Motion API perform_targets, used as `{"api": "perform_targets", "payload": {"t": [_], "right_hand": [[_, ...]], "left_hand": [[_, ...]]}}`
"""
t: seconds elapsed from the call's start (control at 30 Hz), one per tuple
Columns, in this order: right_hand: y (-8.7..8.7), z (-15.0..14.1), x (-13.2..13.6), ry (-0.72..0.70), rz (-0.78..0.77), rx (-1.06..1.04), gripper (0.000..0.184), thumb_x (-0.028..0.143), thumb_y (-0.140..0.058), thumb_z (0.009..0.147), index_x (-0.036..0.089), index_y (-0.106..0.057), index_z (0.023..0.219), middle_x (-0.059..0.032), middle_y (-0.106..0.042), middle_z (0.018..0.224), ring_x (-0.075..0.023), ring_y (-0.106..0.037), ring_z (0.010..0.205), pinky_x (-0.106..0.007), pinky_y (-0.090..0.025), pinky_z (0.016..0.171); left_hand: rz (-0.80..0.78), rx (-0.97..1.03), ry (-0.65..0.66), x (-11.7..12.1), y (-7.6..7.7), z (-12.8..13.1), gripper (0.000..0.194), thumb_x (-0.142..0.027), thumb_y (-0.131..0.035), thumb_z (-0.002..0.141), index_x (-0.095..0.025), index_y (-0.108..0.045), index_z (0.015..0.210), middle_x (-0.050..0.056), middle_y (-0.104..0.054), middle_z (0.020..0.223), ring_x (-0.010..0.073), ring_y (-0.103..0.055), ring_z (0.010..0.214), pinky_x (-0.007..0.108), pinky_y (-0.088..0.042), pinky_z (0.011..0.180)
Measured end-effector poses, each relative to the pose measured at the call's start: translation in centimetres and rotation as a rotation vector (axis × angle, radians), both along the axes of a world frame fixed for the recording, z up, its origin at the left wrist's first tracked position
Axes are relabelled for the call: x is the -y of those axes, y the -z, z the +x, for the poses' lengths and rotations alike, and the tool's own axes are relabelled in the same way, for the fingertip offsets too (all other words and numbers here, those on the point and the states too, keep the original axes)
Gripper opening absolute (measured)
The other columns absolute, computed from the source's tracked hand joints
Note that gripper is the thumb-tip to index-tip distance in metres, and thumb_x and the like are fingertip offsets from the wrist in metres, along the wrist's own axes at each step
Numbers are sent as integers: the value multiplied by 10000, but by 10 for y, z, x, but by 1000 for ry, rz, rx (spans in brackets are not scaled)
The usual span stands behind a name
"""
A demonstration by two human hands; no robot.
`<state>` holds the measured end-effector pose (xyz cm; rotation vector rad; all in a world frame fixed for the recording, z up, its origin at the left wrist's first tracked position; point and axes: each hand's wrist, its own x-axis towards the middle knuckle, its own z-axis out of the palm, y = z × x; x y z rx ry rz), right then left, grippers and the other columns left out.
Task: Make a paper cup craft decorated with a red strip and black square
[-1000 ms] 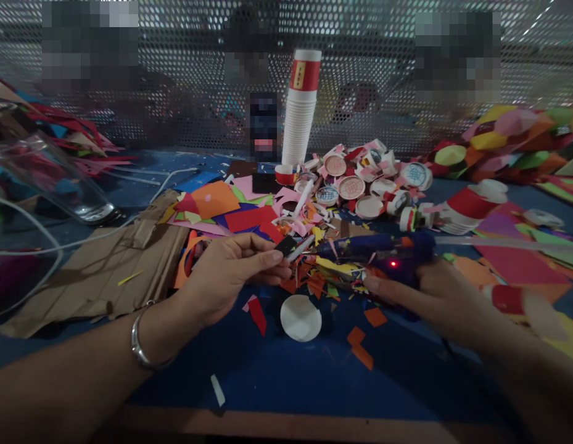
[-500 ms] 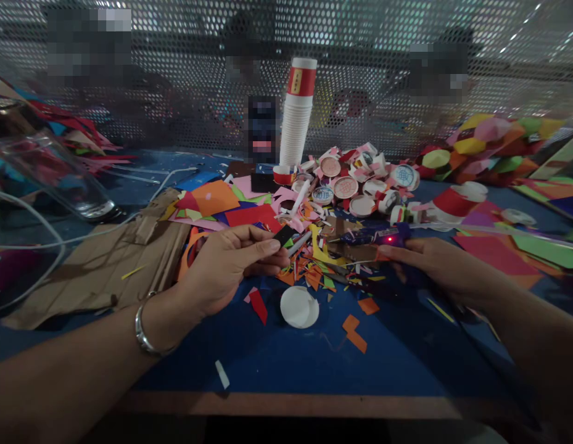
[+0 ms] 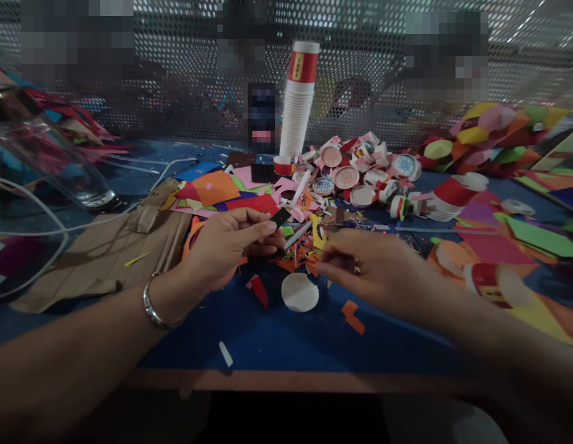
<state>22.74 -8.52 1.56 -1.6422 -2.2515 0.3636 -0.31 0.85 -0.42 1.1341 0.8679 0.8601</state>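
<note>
My left hand (image 3: 242, 237) pinches a small flat black strip (image 3: 280, 217) between thumb and fingers. A thin whitish stick (image 3: 298, 235) runs up from beside those fingertips; whether they grip it too, I cannot tell. My right hand (image 3: 360, 265) hovers over the coloured paper scraps, fingers loosely bent and apart, with nothing visible in them. Beyond it lies the blue glue gun (image 3: 381, 228), mostly hidden by that hand, its red light showing. A round white disc (image 3: 300, 293) lies on the blue table between my hands.
A tall stack of paper cups (image 3: 296, 114) stands at the back, beside a heap of cut cup bottoms (image 3: 346, 177). Corrugated cardboard (image 3: 101, 259) lies at left, near a tilted clear glass (image 3: 78, 166) and white cable (image 3: 41, 233). Coloured paper (image 3: 540, 234) lies right.
My right hand has put the glue gun down on the table, let go of it and moved left toward my left hand. My left hand keeps hold of the black strip.
</note>
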Motion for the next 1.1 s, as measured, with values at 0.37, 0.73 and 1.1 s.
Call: {"api": "perform_targets", "payload": {"t": [0.37, 0.73, 1.1], "right_hand": [[11, -81, -36, -295, -36, 262, 264, 374, -693, 970, 128, -703, 1065, -152, -739, 1107, -318, -672, 1081, -417, -513, 907], [13, -88, -31, -305, -54, 256, 192, 300, -642, 988, 126, -710, 1036, -147, -758, 1040, -295, -691, 1031, -414, -527, 907], [20, -89, -27, -351, -44, 78, 76, 162, -607, 970, 150, -666, 1016, -99, -722, 1045, -245, -636, 970, -378, -482, 895]], "left_hand": [[92, -16, -85, -16, 5, -2, 254, -242, -919, 719, -154, -699, 812, 25, -775, 745, 156, -757, 728, 288, -633, 758], [126, -33, -84, -19, 5, -5, 161, -186, -842, 810, -160, -689, 852, 28, -787, 774, 149, -770, 726, 234, -617, 675], [111, -44, -94, -21, 7, -4, 171, -165, -837, 822, -156, -669, 854, 19, -781, 755, 155, -776, 695, 225, -607, 628]]}}
